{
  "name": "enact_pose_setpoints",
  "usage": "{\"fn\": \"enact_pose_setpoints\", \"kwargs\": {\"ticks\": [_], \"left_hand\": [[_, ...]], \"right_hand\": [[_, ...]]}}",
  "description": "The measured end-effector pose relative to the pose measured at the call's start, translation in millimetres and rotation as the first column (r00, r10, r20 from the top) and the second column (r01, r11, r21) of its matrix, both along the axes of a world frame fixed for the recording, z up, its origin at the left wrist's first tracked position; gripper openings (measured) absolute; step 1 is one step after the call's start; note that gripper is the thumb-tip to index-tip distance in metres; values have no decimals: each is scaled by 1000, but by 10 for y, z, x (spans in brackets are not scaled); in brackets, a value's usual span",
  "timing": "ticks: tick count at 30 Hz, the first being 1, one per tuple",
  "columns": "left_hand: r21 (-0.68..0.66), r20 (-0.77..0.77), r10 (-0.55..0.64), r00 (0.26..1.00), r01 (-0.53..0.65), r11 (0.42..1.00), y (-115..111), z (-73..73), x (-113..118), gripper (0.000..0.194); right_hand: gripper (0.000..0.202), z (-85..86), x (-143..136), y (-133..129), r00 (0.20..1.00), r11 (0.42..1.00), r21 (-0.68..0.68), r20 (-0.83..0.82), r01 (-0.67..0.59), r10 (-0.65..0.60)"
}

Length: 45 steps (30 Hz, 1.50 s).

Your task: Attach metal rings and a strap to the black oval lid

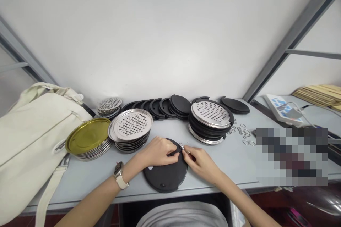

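A round black plastic disc (166,177) lies flat on the table in front of me, near its front edge. My left hand (162,151) is closed over the far part of the disc, thumb and fingers pinching near its upper right rim. At that same rim, my right hand (198,161) pinches a small shiny metal clip (181,147), which touches or nearly touches the disc. Whether the clip passes through the disc is hidden by my fingers. Loose metal rings and clips (243,131) lie scattered to the right.
Stacked perforated metal discs (135,125), gold-coloured lids (89,136) and a black-and-silver disc stack (210,113) stand beyond my hands. Several black discs (179,104) lean along the wall. A cream bag (39,131) sits left; a white-and-blue box (283,108) lies right.
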State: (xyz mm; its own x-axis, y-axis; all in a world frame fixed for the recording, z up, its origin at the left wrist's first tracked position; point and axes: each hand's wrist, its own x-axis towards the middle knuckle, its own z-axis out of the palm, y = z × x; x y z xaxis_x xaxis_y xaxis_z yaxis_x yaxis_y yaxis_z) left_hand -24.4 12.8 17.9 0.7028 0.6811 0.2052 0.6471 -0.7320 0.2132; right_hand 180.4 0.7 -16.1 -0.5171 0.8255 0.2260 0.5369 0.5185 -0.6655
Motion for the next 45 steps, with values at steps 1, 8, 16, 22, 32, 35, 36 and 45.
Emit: {"fn": "enact_pose_setpoints", "kwargs": {"ticks": [1, 8, 16, 22, 32, 35, 36, 45], "left_hand": [[0, 2, -5, 1000, 5, 1000, -1, 1, -2, 29], [-3, 1, -16, 1000, 16, 1000, -8, -5, -6, 29], [14, -27, -9, 1000, 9, 1000, -13, -13, -9, 29], [11, -29, -5, 1000, 6, 1000, -12, -24, -8, 29], [20, -48, 2, 999, -1, 1000, -25, 3, -1, 26], [24, -57, 4, 998, -2, 1000, -24, 6, -1, 28], [27, -61, 4, 998, -2, 1000, -23, 4, -1, 28], [61, -94, 5, 996, 1, 998, -27, -22, -7, 28]], "right_hand": [[29, 1, 2, 0, 1000, 1000, -4, 2, -6, 6], [28, 13, 7, 4, 999, 1000, -8, 29, -14, 14], [29, 40, 14, 3, 998, 1000, -14, 61, -27, 28], [30, 44, 13, 6, 997, 999, 0, 58, -51, 51], [30, 16, 1, -3, 999, 1000, 4, 43, -28, 28], [29, 10, -3, -4, 1000, 1000, -4, 18, 9, -9], [28, 9, -3, -5, 1000, 1000, -8, 7, 20, -19], [27, -14, 0, -17, 1000, 1000, -16, 12, 26, -26]]}}
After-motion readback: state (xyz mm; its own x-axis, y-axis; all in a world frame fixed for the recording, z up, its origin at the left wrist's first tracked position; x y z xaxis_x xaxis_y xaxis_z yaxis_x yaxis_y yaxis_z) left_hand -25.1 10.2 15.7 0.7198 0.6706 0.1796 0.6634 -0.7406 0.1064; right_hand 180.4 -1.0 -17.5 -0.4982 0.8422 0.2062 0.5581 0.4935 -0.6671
